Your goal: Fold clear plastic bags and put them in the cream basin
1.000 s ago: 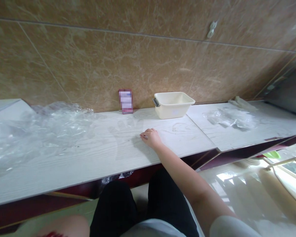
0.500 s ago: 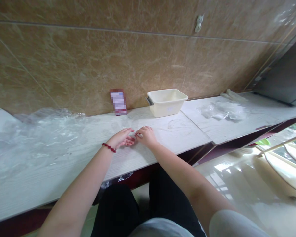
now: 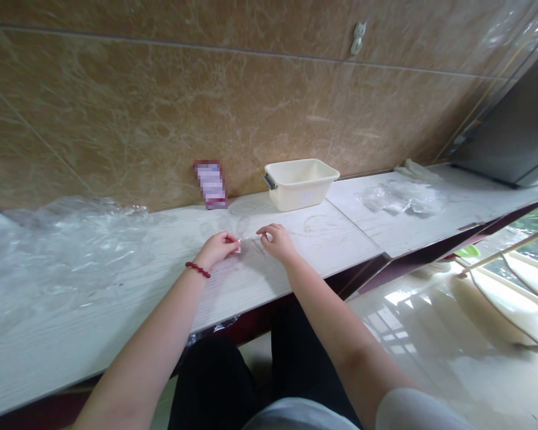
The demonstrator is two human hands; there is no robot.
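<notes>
My left hand (image 3: pixel 219 248), with a red bead bracelet (image 3: pixel 198 269) on its wrist, pinches a small piece of clear plastic (image 3: pixel 239 246) between thumb and fingertips. What the plastic belongs to is too small to make out. A short way to the right, my right hand (image 3: pixel 278 241) hovers low over the white wood-grain tabletop (image 3: pixel 251 280). Its index finger and thumb are apart, with nothing I can make out held in them. Faint clear shapes, hard to tell, lie on the tabletop just beyond both hands.
A cream plastic bin (image 3: pixel 302 194) with a grey handle stands against the brown tiled wall (image 3: pixel 161 119). Left of it a phone-like object (image 3: pixel 211 185), blurred out, leans on the wall. Clear plastic bags (image 3: pixel 72 257) spread over the left side; more clear packets (image 3: pixel 401 200) lie right.
My hands have drawn apart. The left hand has closed from loosely spread fingers into a pinch on clear plastic, while the right moved slightly right and its fingertips parted.
</notes>
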